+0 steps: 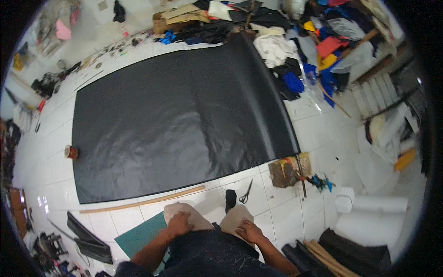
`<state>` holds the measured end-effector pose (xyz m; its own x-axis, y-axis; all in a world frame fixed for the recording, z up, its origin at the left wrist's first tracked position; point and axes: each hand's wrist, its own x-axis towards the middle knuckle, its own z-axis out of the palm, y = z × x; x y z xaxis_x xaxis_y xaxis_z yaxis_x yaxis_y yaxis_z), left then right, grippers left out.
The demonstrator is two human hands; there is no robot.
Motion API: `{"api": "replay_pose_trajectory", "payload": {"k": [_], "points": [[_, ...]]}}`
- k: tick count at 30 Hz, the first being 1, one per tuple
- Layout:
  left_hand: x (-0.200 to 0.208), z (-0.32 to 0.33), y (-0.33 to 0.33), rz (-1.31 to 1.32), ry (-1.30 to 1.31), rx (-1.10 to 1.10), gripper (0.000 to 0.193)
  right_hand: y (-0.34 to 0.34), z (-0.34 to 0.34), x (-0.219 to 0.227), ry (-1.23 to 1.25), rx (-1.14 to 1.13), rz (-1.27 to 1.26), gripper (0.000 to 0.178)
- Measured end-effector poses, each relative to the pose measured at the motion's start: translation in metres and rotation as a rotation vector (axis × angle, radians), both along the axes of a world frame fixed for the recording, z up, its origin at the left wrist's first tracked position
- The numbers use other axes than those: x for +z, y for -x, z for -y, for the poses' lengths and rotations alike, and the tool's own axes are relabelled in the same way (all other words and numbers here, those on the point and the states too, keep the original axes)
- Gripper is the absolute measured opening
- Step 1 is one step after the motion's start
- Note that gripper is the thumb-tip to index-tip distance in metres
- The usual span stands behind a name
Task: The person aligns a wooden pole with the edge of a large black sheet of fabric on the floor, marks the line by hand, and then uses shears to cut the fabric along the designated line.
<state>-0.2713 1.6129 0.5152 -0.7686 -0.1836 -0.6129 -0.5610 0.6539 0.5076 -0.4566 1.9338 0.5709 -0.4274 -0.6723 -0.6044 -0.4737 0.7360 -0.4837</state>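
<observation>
Both hands were at rest at the near edge of the work. The left hand (181, 225) lay loosely open on the left knee of the beige trousers (188, 213), nothing seen in it. The right hand (249, 231) sat on the right knee, fingers bent; could not tell whether it held anything small. The broad, glossy black flexible sheet (152, 120) lay spread over the white tiled floor (318, 134), just beyond the knees, its thick black roll (265, 94) along the right side.

Handling, my judgement: the ripples right of middle wanted smoothing outward with flat palms, the near edge kept straight, the roll held steady so the sheet would not skew. Knees best kept off it.

Around: a long, pale-brown wooden strip (143, 201) close along the near edge; black-handled scissors (246, 194) on the tiles near the right knee; a green flat mat (140, 234) near left. A small reddish round tin (71, 152) stood at the left edge. In the way: a blocky brown piece (283, 174) at the roll's near end, and a heap of mixed scraps (277, 50) crowding its far right.
</observation>
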Motion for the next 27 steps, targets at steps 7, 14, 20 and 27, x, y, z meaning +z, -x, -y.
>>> {"api": "replay_pose_trajectory", "payload": {"k": [7, 14, 20, 27], "points": [[0.054, -0.100, -0.092, 0.516, -0.387, -0.101, 0.043, 0.057, -0.033, 0.021, -0.378, 0.354, 0.605, 0.043], [-0.006, -0.209, -0.163, 0.766, -1.329, 0.079, 0.031, 0.086, -0.042, -0.076, -0.490, 0.691, 1.225, 0.032], [-0.195, -0.092, -0.038, 0.223, -0.661, 0.292, 0.036, 0.202, 0.079, -0.359, 0.023, 0.048, 0.396, 0.037], [-0.414, 0.094, -0.094, 0.063, 0.417, 0.592, 0.041, 0.276, 0.115, -0.593, -0.177, 0.076, -0.580, 0.073]]}}
